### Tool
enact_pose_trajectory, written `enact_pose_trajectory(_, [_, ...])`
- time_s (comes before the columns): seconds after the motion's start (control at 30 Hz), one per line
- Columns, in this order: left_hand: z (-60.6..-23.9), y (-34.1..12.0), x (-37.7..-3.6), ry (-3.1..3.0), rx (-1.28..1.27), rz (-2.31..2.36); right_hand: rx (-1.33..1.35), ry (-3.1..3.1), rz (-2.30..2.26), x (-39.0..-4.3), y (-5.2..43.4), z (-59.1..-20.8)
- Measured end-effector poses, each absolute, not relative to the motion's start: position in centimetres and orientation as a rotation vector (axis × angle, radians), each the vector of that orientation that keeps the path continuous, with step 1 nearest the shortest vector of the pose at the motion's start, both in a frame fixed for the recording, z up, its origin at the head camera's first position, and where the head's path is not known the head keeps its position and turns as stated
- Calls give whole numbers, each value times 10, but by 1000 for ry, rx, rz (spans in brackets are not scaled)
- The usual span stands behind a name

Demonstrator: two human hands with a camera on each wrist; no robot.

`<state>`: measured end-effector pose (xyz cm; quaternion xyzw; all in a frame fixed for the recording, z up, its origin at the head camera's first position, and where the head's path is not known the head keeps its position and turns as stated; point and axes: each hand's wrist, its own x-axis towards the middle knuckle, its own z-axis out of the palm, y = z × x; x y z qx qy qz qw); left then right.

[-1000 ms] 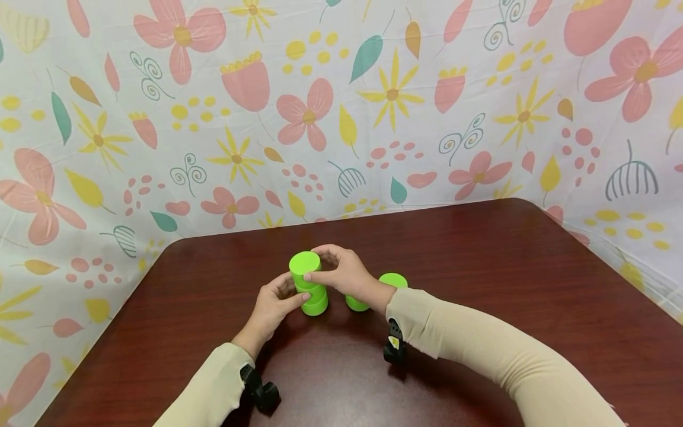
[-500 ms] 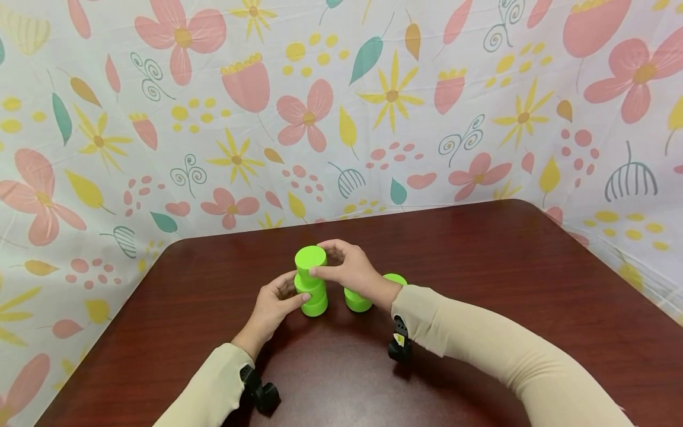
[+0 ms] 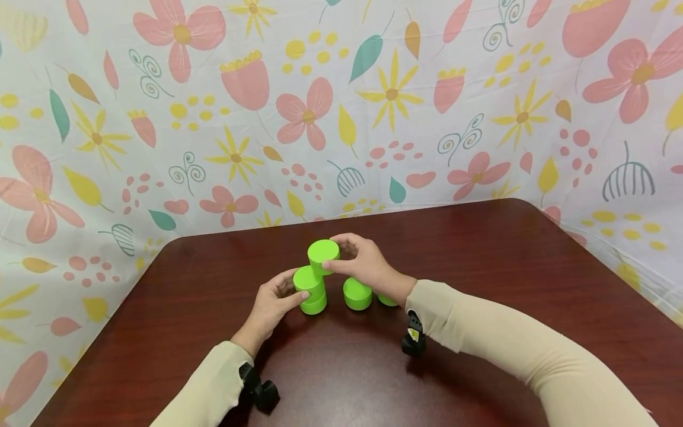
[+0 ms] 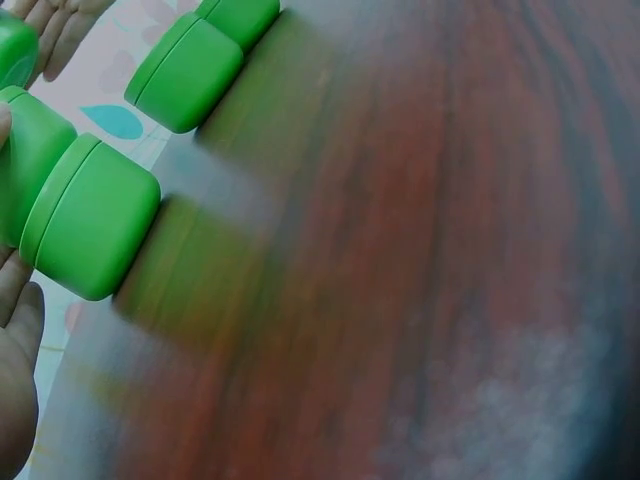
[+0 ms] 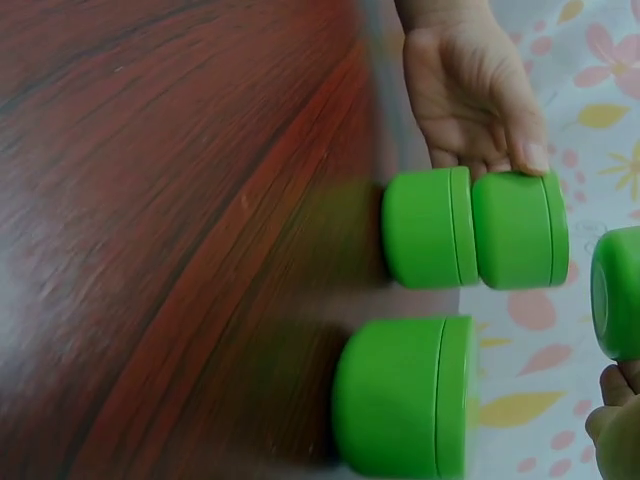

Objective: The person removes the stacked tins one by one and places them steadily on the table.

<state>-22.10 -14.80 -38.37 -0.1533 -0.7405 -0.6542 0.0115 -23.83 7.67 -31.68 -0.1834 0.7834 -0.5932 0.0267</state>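
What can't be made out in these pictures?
Head view: most of the rightmost green jar, hidden by the right hand and its wrist.
Left wrist view: much of the left hand, cut off by the left edge.
Right wrist view: part of the raised green jar, cut off by the right edge.

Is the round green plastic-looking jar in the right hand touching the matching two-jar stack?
Apart. The right wrist view shows white floral fabric backdrop in a gap between the round green plastic-looking jar and matching two-jar stack.

No text is readable; the yellow patch (image 3: 413, 335) seems too small to tell.
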Motion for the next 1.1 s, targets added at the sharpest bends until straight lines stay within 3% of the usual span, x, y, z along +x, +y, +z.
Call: enact_pose_trajectory(1.1, [-383,-149,-222,-2313,-500,-2013,-455,2486,-1961,-234,147,-330])
